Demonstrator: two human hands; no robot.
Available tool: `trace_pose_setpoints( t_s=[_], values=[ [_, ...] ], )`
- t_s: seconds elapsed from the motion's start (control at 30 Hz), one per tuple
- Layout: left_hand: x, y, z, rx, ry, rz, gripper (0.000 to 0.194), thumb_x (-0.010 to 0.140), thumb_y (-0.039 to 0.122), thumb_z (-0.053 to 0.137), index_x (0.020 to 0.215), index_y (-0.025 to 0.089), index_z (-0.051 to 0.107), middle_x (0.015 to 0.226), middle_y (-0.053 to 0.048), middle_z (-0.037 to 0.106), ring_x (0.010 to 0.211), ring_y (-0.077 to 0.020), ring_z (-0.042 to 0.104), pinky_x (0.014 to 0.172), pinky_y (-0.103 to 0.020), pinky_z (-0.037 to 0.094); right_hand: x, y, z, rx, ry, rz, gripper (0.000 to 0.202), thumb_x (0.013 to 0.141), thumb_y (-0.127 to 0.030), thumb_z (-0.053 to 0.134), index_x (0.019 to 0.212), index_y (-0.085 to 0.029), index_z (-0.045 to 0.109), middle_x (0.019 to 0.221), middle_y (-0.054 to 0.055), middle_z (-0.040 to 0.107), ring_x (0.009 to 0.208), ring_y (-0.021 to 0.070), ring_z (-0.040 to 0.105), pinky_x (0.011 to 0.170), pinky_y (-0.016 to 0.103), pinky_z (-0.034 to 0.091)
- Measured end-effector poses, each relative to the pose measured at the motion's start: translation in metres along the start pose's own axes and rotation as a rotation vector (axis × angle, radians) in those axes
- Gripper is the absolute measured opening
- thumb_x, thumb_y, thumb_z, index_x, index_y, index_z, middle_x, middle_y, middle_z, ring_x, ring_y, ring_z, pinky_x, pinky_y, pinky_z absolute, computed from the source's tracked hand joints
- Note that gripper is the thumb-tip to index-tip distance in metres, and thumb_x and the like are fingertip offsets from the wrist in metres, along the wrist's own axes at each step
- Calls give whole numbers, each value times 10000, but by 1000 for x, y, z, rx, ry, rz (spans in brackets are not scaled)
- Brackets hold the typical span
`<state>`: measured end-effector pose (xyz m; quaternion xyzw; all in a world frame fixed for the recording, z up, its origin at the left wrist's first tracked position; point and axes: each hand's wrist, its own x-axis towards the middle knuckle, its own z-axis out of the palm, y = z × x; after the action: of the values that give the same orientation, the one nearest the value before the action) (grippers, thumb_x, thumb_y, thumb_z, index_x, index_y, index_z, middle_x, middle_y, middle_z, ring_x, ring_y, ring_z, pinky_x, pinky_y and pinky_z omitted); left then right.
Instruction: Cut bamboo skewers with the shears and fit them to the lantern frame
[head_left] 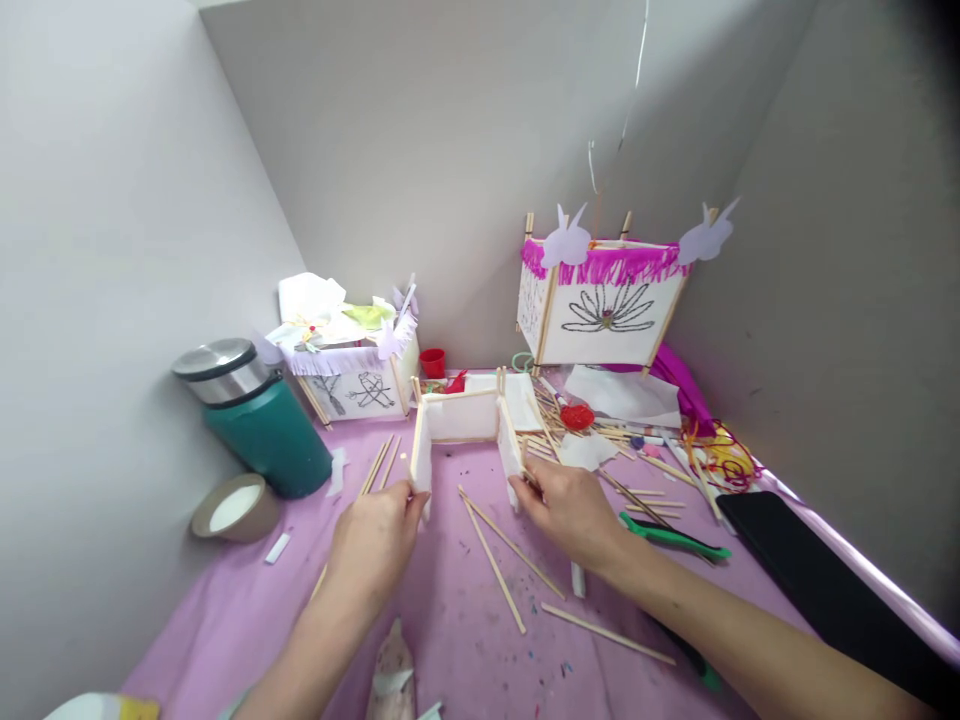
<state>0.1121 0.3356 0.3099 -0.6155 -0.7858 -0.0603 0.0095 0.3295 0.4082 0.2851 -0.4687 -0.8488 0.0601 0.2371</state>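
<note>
A small lantern frame [461, 417] of thin wooden sticks and white paper stands upright in the middle of the table. Three of its sides show, and the side toward me is open. My left hand [379, 525] pinches the near end of its left panel. At the near end of the right panel, my right hand [566, 505] is closed on the frame with thumb and fingers. Between my forearms, two loose wooden sticks [491, 560] meet in a narrow V on the purple cloth, and another stick [607, 635] lies nearer my right arm.
A green flask [266, 435] and a bowl of white stuff [236, 505] stand left. Behind are a fringed paper lantern [352, 385] and a larger one with a flower drawing [611, 320]. Green-handled pliers [675, 538], a black phone-like slab [817, 580] and scattered sticks lie right.
</note>
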Motion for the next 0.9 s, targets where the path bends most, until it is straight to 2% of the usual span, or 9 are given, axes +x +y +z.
trace_pose_setpoints(
  t_s=[0.3, 0.73, 0.83, 0.9],
  values=[
    [-1, -5, -5, -232, -37, 5, 317, 890, 344, 396, 752, 189, 636, 642, -55, 689, 634, -178, 651, 614, -246, 402, 1, 0, -2, -38, -33, 26, 253, 906, -303, 430, 709, -188, 539, 667, 24, 652, 602, 141, 572, 570, 260, 258],
    [4, -8, 1, -301, -29, 13, 334, 877, 354, 416, 778, 176, 681, 664, -60, 705, 661, -177, 659, 639, -253, 410, 1, -8, -3, -34, -77, 94, 284, 920, -344, 426, 732, -183, 564, 688, 39, 663, 625, 162, 594, 584, 261, 294],
    [2, -11, -2, -305, -52, 37, 319, 862, 370, 434, 809, 192, 694, 657, -41, 707, 673, -180, 666, 635, -252, 413, -2, -7, -9, 16, -96, 132, 241, 895, -402, 476, 890, -184, 581, 722, 30, 678, 673, 180, 620, 605, 263, 320],
    [-1, -14, -6, -313, -61, 30, 326, 845, 415, 456, 907, 206, 699, 682, -29, 718, 701, -192, 676, 648, -263, 426, -7, -5, -16, 48, -108, 157, 281, 880, -402, 499, 1043, -177, 543, 782, 34, 687, 727, 190, 633, 634, 268, 349]
  ],
)
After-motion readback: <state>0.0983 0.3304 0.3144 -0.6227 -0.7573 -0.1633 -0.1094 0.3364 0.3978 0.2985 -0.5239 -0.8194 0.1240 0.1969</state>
